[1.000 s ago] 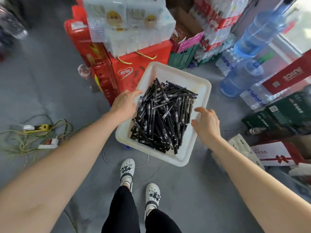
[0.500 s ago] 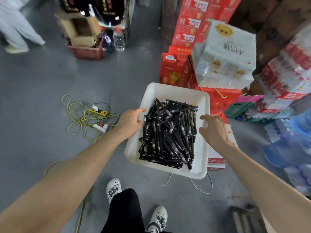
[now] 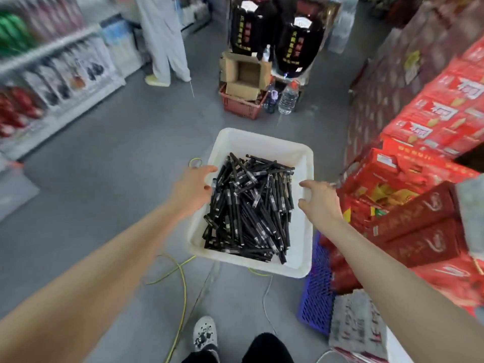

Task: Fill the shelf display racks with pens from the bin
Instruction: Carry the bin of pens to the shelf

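Shop aisle, grey floor (image 3: 117,179), red cartons (image 3: 432,121) right | bin (image 3: 262,137) of pens (image 3: 251,203) centre, carried; left hand (image 3: 192,188) and right hand (image 3: 318,203) each grip a side rim | advice: keep it level, mind yellow cable (image 3: 180,284) near feet.

My left hand (image 3: 192,187) and right hand (image 3: 318,203) grip opposite rims of a white bin (image 3: 262,138) of black pens (image 3: 248,205), above grey floor (image 3: 117,192); red cartons (image 3: 432,121) at right.

Soft, even light, faint floor (image 3: 110,184) shadows. The pens (image 3: 248,205) before me look sharp; blur smears shelves (image 3: 52,64) at left, red boxes (image 3: 434,119) at right; edges bow.
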### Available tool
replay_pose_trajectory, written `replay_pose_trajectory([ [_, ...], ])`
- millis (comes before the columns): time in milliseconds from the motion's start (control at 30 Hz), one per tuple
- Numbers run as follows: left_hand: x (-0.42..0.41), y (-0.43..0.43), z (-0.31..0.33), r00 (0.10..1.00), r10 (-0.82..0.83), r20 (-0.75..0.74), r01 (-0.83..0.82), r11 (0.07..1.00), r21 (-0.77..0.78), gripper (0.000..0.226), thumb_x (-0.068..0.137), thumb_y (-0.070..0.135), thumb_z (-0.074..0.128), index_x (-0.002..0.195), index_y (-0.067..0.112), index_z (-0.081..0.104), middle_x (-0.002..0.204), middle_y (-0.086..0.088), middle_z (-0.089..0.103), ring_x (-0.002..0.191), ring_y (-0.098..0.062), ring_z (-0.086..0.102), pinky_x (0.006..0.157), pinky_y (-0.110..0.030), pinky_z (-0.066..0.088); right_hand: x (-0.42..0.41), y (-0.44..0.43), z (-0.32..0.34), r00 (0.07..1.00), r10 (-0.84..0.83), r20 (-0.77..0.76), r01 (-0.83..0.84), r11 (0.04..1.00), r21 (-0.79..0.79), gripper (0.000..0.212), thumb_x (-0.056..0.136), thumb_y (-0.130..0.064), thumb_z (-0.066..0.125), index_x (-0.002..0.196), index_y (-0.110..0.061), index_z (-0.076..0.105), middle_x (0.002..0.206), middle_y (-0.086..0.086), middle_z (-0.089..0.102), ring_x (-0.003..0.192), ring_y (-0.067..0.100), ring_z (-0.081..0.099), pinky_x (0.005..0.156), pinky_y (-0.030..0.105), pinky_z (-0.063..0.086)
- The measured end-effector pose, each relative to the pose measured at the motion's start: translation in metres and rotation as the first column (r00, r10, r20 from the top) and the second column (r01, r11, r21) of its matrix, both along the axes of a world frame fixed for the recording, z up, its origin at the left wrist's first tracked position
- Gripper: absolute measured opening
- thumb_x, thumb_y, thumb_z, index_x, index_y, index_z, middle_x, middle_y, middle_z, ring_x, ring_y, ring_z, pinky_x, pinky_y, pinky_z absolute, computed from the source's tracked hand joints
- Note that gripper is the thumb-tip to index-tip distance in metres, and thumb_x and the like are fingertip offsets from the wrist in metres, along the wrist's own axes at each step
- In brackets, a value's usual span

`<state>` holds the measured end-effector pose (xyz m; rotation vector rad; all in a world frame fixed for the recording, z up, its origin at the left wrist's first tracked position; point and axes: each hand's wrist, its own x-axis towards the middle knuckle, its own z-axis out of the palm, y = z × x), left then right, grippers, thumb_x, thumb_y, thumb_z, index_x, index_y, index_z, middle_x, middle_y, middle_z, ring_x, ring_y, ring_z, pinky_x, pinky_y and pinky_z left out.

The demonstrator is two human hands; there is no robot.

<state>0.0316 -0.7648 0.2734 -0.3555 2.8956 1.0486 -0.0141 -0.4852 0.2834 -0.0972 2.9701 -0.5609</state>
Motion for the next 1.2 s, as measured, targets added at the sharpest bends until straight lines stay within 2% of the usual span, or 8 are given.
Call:
replay_pose_trajectory([
  [133,-0.037,-0.061,0.009,0.997,0.061,-0.035,-0.061,0.998,0.006,0.056,0.087,0.001,0.05,0.135,0.028,0.054,0.118,-0.006,0.054,0.065,-0.018,0.055,0.05,-0.011,0.034,-0.052,-0.06,0.01,0.999,0.049,-0.021,-0.05,0.999,-0.023,0.047,0.085,-0.008,0.06,0.131,-0.017,0.058,0.124,0.018,0.055,0.113,0.034,0.054,0.095,0.035,0.041],
  [267,-0.099,-0.119,0.012,0.993,0.101,-0.06,-0.102,0.995,-0.012,0.057,0.085,0.001,0.05,0.136,0.027,0.054,0.116,-0.01,0.057,0.08,-0.018,0.051,0.071,-0.026,0.038,-0.127,-0.12,0.017,0.995,0.086,-0.048,-0.088,0.995,-0.045,0.046,0.086,-0.007,0.06,0.131,-0.018,0.058,0.125,0.017,0.053,0.109,0.033,0.055,0.091,0.032,0.041],
  [467,-0.212,-0.193,0.015,0.99,0.133,-0.045,-0.134,0.99,-0.031,0.058,0.085,0.003,0.051,0.137,0.029,0.053,0.108,-0.012,0.058,0.103,-0.032,0.058,0.087,-0.036,0.045,-0.256,-0.196,0.02,0.992,0.12,-0.043,-0.123,0.99,-0.065,0.046,0.086,-0.007,0.06,0.131,-0.019,0.059,0.128,0.015,0.053,0.112,0.032,0.055,0.092,0.033,0.043],
  [633,-0.302,-0.252,0.031,0.984,0.166,-0.061,-0.166,0.986,-0.008,0.057,0.086,0.002,0.05,0.138,0.027,0.052,0.095,0.002,0.053,0.121,-0.036,0.05,0.1,-0.05,0.043,-0.364,-0.263,0.035,0.987,0.148,-0.058,-0.152,0.986,-0.064,0.047,0.086,-0.006,0.06,0.13,-0.021,0.059,0.129,0.015,0.052,0.112,0.032,0.055,0.093,0.033,0.043],
  [767,-0.381,-0.306,0.035,0.982,0.167,-0.086,-0.167,0.986,-0.003,0.057,0.086,0.003,0.05,0.137,0.028,0.052,0.11,-0.014,0.066,0.127,-0.038,0.046,0.101,-0.052,0.041,-0.439,-0.313,0.043,0.99,0.131,-0.059,-0.135,0.989,-0.068,0.047,0.085,-0.006,0.06,0.13,-0.021,0.059,0.132,0.016,0.051,0.117,0.033,0.053,0.096,0.034,0.042],
  [933,-0.489,-0.375,0.032,0.99,0.106,-0.088,-0.105,0.994,0.021,0.056,0.085,0.004,0.05,0.136,0.028,0.054,0.109,-0.016,0.066,0.12,-0.042,0.051,0.095,-0.051,0.047,-0.535,-0.376,0.039,0.991,0.103,-0.087,-0.108,0.993,-0.057,0.048,0.084,-0.007,0.06,0.129,-0.021,0.059,0.133,0.014,0.053,0.118,0.03,0.052,0.098,0.034,0.04],
  [1100,-0.604,-0.449,0.042,0.996,0.017,-0.088,-0.015,1.0,0.021,0.056,0.085,0.009,0.052,0.134,0.033,0.053,0.11,-0.016,0.063,0.092,-0.032,0.059,0.082,-0.041,0.048,-0.622,-0.442,0.042,0.997,-0.006,-0.083,-0.001,0.997,-0.08,0.048,0.084,-0.005,0.058,0.129,-0.021,0.059,0.133,0.015,0.051,0.119,0.031,0.05,0.097,0.034,0.039],
  [1200,-0.667,-0.483,0.055,0.994,-0.018,-0.105,0.017,1.0,-0.001,0.055,0.084,0.01,0.052,0.134,0.034,0.054,0.101,-0.014,0.065,0.081,-0.028,0.061,0.082,-0.04,0.051,-0.673,-0.474,0.046,0.995,-0.049,-0.087,0.041,0.995,-0.094,0.047,0.083,-0.006,0.059,0.128,-0.022,0.06,0.132,0.014,0.053,0.117,0.031,0.053,0.094,0.033,0.04],
])
